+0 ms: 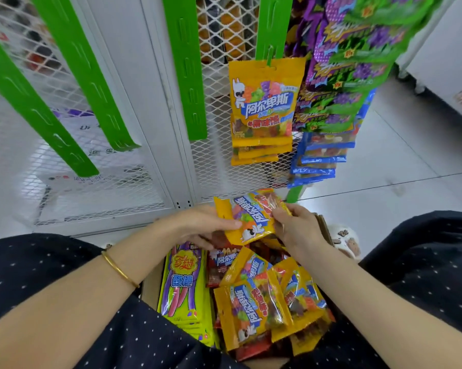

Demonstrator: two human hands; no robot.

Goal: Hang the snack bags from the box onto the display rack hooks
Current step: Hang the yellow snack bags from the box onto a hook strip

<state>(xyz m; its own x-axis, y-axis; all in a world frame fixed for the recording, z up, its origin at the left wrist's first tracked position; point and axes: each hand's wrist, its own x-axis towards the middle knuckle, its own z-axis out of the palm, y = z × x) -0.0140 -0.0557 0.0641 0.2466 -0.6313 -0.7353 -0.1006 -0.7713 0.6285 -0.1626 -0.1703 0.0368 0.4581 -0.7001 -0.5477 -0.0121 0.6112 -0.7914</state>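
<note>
While the cardboard box (151,286) between the knees holds loose yellow gummy bags (253,310) and sour candy packs (183,288), both hands hold one gummy bag (248,217) just above it. The left hand (200,225) grips its left edge, thumb on top; the right hand (299,230) pinches its right end. Its print reads upside down, so it likely needs turning before its slot meets the green hook strip (272,22). Farther off, hung yellow bags (264,102) fill that strip's lower end, and purple-green packs (357,49) crowd it from the right.

light: bright, even | shadows: soft | edges: bowed, blurred | source: perhaps overhead
</note>
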